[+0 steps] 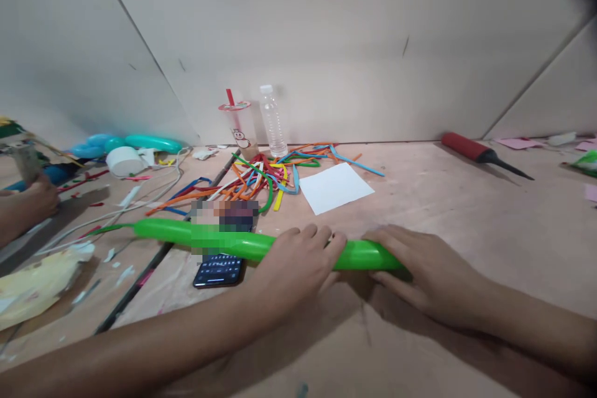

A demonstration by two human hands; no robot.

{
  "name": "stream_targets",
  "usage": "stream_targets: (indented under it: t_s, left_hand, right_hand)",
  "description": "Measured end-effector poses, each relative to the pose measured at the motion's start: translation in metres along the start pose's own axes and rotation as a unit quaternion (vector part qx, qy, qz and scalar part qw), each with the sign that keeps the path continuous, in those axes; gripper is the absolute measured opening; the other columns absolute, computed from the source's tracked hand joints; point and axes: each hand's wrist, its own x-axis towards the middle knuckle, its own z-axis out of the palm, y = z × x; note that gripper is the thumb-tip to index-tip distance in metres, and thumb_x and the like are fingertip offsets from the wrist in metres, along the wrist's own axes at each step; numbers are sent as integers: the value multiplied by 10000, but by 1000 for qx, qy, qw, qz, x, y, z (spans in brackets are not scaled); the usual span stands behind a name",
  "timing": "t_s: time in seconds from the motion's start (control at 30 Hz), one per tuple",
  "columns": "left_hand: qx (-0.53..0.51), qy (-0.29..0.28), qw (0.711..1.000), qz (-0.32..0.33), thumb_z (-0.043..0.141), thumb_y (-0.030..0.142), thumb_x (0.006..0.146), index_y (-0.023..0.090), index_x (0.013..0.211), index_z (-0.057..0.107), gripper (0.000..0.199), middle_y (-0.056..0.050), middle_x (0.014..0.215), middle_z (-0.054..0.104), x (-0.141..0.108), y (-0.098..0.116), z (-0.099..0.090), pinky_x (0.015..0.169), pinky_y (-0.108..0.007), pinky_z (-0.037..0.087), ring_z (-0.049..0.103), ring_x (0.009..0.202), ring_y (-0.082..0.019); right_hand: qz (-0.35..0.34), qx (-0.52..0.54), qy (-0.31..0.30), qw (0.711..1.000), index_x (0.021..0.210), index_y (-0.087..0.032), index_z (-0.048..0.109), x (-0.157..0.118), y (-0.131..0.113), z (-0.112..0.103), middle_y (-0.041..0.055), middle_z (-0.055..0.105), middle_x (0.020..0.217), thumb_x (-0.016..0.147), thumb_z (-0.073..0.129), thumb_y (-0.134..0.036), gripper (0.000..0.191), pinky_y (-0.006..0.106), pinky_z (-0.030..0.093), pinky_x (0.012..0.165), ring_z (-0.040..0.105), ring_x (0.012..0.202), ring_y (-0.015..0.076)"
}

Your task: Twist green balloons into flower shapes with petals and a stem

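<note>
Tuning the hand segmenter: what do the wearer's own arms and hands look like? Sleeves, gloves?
Left hand and right hand: bare, no gloves. Left forearm and right forearm: smooth shapes narrowing toward the wrist, with no sleeve, watch or cable on the parts in frame. No clear markings; too blurred to rule out rings.
</note>
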Motion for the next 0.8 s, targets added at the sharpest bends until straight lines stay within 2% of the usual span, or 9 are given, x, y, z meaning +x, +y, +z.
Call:
stream_targets:
  t_s: [0.1,0.2,0.37,0.5,0.57,0.67,0.73,0.8]
  left_hand:
    - [30,-3,999,-30,558,274,946,162,1170,488,260,-89,1005,657,15,-9,-2,681,-379,552,678,887,-276]
    - [33,28,998,-39,530,259,949,152,1156,497,235,-81,984,654,29,-11,3,665,-397,545,677,848,-278]
    - [27,76,997,-20,485,193,953,120,1174,499,234,-83,978,658,40,-6,20,664,-414,548,663,879,-288]
    - [37,74,997,-10,450,141,970,105,1161,508,202,-91,970,664,40,-6,27,643,-398,550,672,843,-277]
    - [29,58,998,3,462,148,976,117,1147,514,182,-84,948,672,40,-6,27,642,-388,555,681,834,-274]
    - [10,25,999,29,488,174,980,158,1150,518,173,-56,923,685,37,-4,23,653,-386,566,696,824,-270]
    - [6,9,999,50,480,191,988,177,1111,531,134,-47,913,686,35,-1,21,653,-386,568,697,813,-266]
    - [16,16,998,63,453,199,1000,173,1103,536,135,-56,929,682,33,2,18,666,-385,568,692,827,-264]
  right_hand:
    - [8,-30,9,999,1160,-214,594,17,19,-5,86,691,1067,887,580,-213,273,370,480,778,654,954,268]
    - [7,-56,46,997,1139,-218,610,28,32,-4,84,699,1058,852,591,-199,288,383,483,787,657,969,281]
    - [-9,-26,55,998,1193,-211,585,31,33,2,99,699,1166,825,591,-184,368,403,496,858,658,1041,279]
    - [-7,-13,49,999,1222,-211,565,29,31,8,111,699,1209,905,599,-308,333,401,499,843,669,1048,286]
    - [-8,-9,32,999,1192,-224,580,28,32,11,91,726,1143,951,572,-347,271,374,496,789,691,995,275]
    - [-18,3,-9,1000,1020,-222,615,27,33,16,43,746,939,993,482,-241,138,312,454,675,706,830,229]
    - [-22,-1,-24,999,885,-213,605,25,30,18,27,720,799,990,418,-162,220,295,405,606,680,702,205]
    - [-17,-7,-32,999,833,-208,591,24,26,17,25,700,744,971,416,-137,234,296,379,578,653,642,199]
